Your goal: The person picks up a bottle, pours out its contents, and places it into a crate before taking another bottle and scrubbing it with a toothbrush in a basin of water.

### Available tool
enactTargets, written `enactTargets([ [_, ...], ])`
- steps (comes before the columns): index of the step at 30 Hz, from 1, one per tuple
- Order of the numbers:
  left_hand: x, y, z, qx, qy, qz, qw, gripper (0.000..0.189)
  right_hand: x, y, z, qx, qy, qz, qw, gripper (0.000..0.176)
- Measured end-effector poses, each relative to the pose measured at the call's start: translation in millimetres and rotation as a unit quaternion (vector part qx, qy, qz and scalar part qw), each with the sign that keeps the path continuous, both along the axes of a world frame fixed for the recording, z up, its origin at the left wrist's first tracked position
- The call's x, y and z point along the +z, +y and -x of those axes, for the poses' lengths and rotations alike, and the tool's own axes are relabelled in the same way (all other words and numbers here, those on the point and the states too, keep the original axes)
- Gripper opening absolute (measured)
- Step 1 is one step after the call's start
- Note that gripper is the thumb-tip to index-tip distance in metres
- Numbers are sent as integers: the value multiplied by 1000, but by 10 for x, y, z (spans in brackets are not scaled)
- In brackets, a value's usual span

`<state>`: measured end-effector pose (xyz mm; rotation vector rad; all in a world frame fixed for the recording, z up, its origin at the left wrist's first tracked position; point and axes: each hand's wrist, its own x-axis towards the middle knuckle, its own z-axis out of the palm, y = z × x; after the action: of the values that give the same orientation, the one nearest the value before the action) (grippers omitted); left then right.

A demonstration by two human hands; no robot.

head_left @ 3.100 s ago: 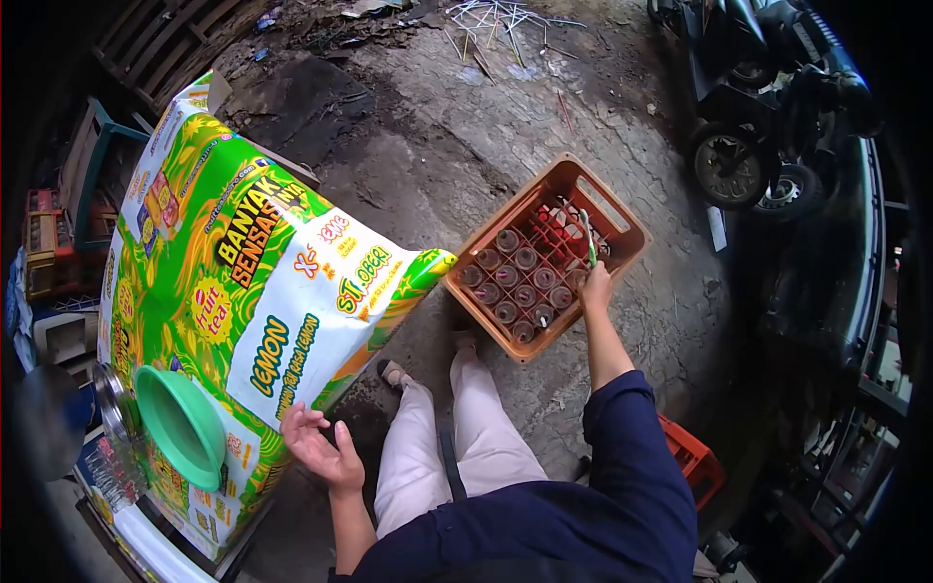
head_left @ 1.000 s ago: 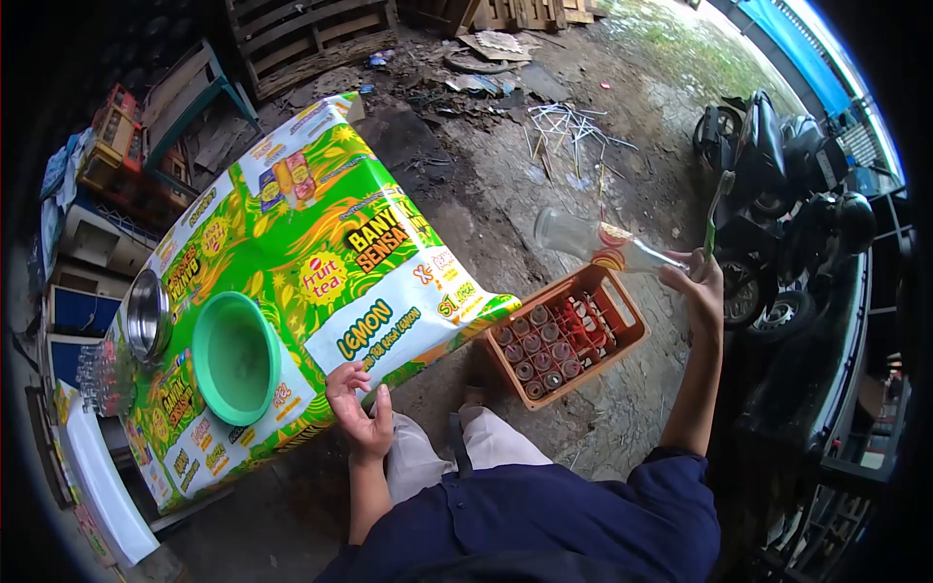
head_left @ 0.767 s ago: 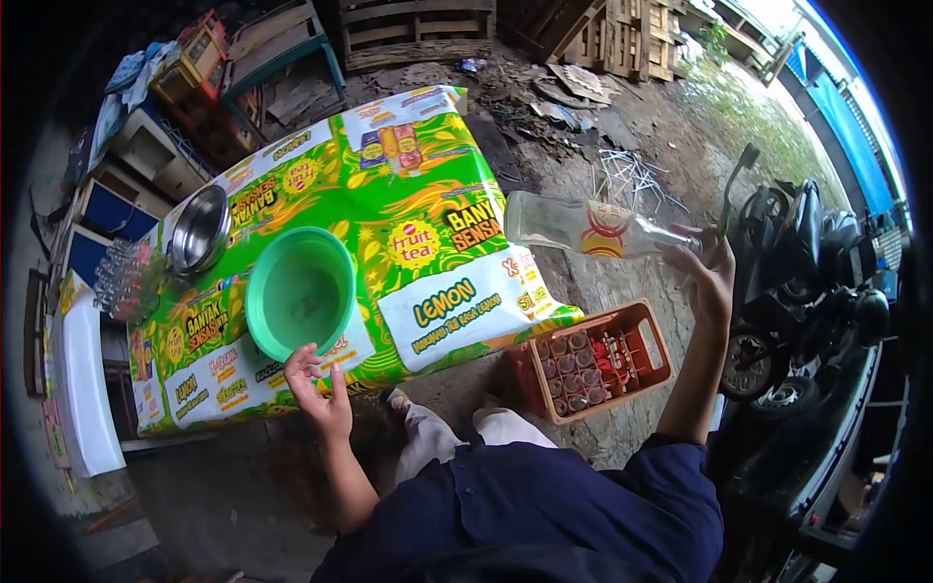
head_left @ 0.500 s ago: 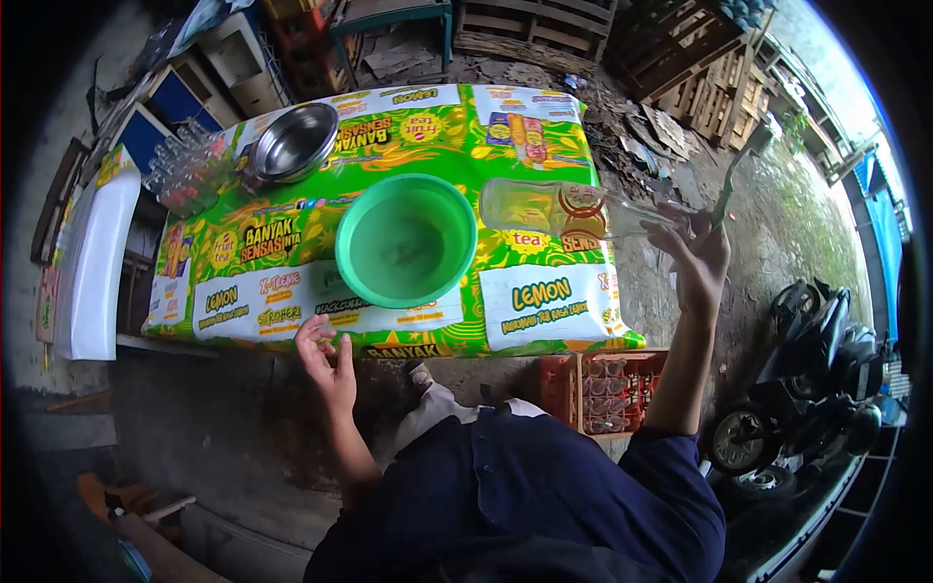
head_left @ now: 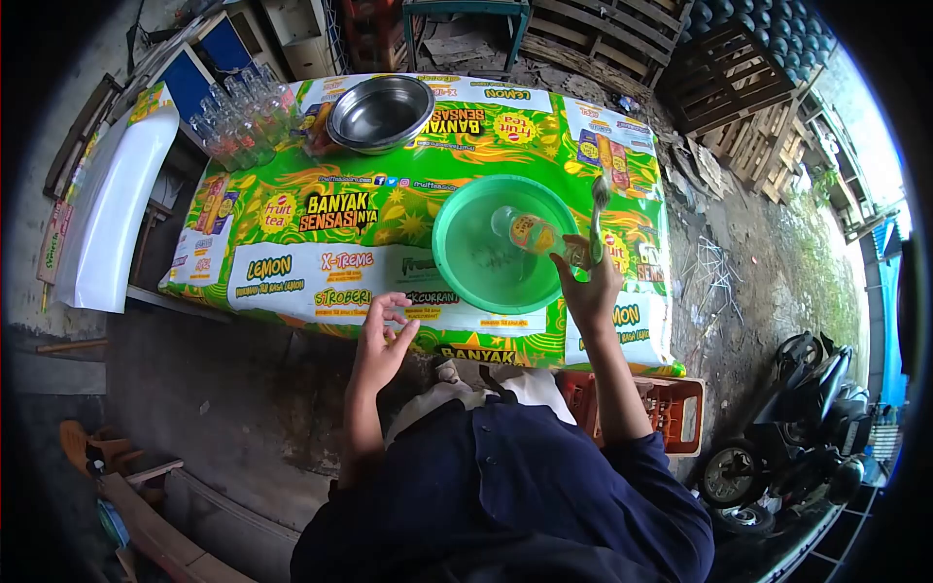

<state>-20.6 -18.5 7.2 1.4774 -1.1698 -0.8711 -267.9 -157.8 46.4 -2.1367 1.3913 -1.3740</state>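
Observation:
My right hand (head_left: 593, 291) is closed around the neck of a clear glass bottle (head_left: 531, 233) with a printed label. The bottle's base dips over the water in the green basin (head_left: 444, 264). A slim brush (head_left: 598, 202) sticks up from the same hand, bristly end away from me. By the table's front edge, my left hand (head_left: 382, 340) is open with fingers apart, left of the basin and holding nothing.
Several glass bottles (head_left: 243, 119) stand at the table's far left beside a steel bowl (head_left: 381, 115). A printed green cover (head_left: 408, 212) lies over the table. Below its right front edge is a red crate (head_left: 685, 413). Wooden pallets (head_left: 729, 78) and a motorcycle (head_left: 792, 428) are farther off.
My right hand has brought the bottle and brush left and lowered the bottle into the basin's opening. The camera view has shifted left, and my left hand stays open near the table edge.

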Motion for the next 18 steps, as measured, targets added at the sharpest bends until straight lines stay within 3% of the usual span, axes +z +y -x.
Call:
enactTargets([
  [3, 21, -129, 117, -56, -2, -31, 998, 32, -233, 73, -55, 11, 35, -3, 999, 29],
  [5, -2, -213, 175, -86, -4, -42, 995, 33, -294, 92, -87, 67, 73, 60, 993, 28],
  [9, -12, -301, 222, -106, -13, -63, 992, 35, -542, 123, -72, 135, 97, 78, 983, 21],
  [18, -71, -347, 251, -65, -21, -104, 992, 34, -687, 264, -273, 185, 110, -7, 977, 20],
])
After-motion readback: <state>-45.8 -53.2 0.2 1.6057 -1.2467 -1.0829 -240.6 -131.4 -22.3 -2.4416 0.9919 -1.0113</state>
